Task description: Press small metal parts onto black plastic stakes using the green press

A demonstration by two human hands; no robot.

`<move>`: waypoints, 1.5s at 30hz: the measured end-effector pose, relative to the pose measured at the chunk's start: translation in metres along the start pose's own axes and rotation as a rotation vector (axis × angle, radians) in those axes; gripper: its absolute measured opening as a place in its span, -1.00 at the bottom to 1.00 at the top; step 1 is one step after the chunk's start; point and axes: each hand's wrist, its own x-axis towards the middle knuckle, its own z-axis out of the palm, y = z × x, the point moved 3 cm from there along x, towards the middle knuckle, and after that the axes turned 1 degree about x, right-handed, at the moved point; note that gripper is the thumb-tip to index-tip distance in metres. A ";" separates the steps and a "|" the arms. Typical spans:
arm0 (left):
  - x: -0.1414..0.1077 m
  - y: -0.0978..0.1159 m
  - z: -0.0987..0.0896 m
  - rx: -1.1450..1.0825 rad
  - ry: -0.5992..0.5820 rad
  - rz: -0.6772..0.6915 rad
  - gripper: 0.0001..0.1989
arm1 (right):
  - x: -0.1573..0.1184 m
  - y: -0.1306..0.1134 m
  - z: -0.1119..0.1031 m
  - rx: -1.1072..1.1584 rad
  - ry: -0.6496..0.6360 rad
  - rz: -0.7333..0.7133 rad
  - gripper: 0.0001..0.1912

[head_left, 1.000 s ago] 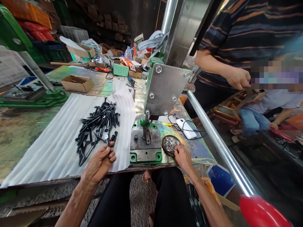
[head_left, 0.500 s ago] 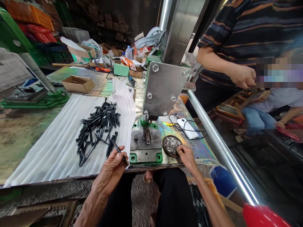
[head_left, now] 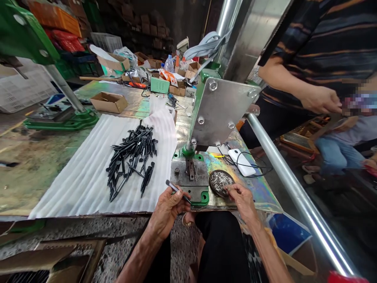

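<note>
My left hand [head_left: 166, 210] is shut on a slim black plastic spike [head_left: 177, 191], held across the fingers just in front of the steel die block [head_left: 188, 176] on its green base. A small pale metal tip shows at the spike's far end. My right hand [head_left: 240, 202] rests its fingertips at the rim of a round dark dish [head_left: 221, 182] filled with tiny silvery metal parts. Whether those fingers pinch a part is hidden. A heap of similar black spikes [head_left: 131, 157] lies on a white corrugated sheet [head_left: 79, 173] to the left of both hands.
A steel press plate [head_left: 222, 112] rises behind the die, with a white power bank [head_left: 241, 162] and black cable beside it. A person in a striped shirt [head_left: 303, 51] stands at right, behind a steel pipe [head_left: 300, 196]. A cardboard tray [head_left: 108, 102] sits beyond the sheet.
My left hand has moved right toward the die, and the spike in it has turned across the fingers. The co-worker's hand has shifted slightly. My right hand stays at the dish.
</note>
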 end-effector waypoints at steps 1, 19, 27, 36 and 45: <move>0.001 -0.002 0.004 -0.003 -0.013 -0.004 -0.62 | -0.003 -0.004 0.004 0.044 -0.004 -0.003 -0.86; -0.010 -0.005 0.015 -0.088 0.047 0.062 -0.60 | -0.084 -0.065 0.087 0.471 -0.392 0.046 -0.86; -0.014 -0.007 0.019 -0.123 0.061 0.034 -0.58 | -0.088 -0.072 0.086 0.498 -0.396 0.060 -0.85; -0.019 -0.008 0.017 -0.084 0.070 0.066 -0.56 | -0.090 -0.073 0.087 0.424 -0.400 0.028 -0.85; -0.024 -0.007 0.013 0.046 0.102 0.157 -0.57 | -0.097 -0.084 0.088 0.210 -0.359 -0.036 -0.86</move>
